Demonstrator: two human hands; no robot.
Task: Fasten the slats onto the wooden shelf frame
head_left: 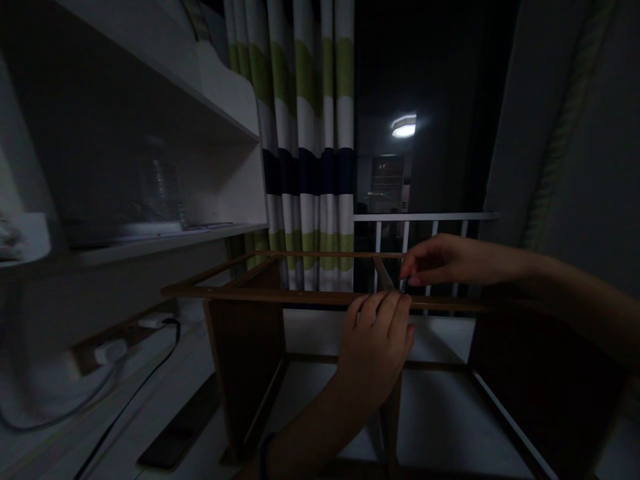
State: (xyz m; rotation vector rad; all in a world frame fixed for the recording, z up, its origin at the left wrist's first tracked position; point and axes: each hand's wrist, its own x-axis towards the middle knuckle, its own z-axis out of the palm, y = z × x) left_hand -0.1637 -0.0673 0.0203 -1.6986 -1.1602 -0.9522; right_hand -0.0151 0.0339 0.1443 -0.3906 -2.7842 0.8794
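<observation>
Front rail (300, 297) partly hidden by left hand (377, 340), dark piece (407, 281) at right hand (440, 259) indistinct, bottle (159, 183) blurred

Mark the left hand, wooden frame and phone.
Left hand (376, 339), head view: back of the hand.
Wooden frame (255, 295), head view: near top rail.
Phone (181, 425), head view: middle of its dark upper face.

A striped curtain (310, 133) hangs at twelve o'clock, and between one and two a lit lamp (404, 127) shows in the dark window (445, 87), with a white railing (425, 217) toward three. Between nine and ten, a dim clear bottle (159, 180) stands on a white shelf (175, 243). At eight, white plugs (111, 351) sit in a power strip (129, 331), a black cable (143, 385) running down past a phone (180, 425) lying between seven and eight.
</observation>
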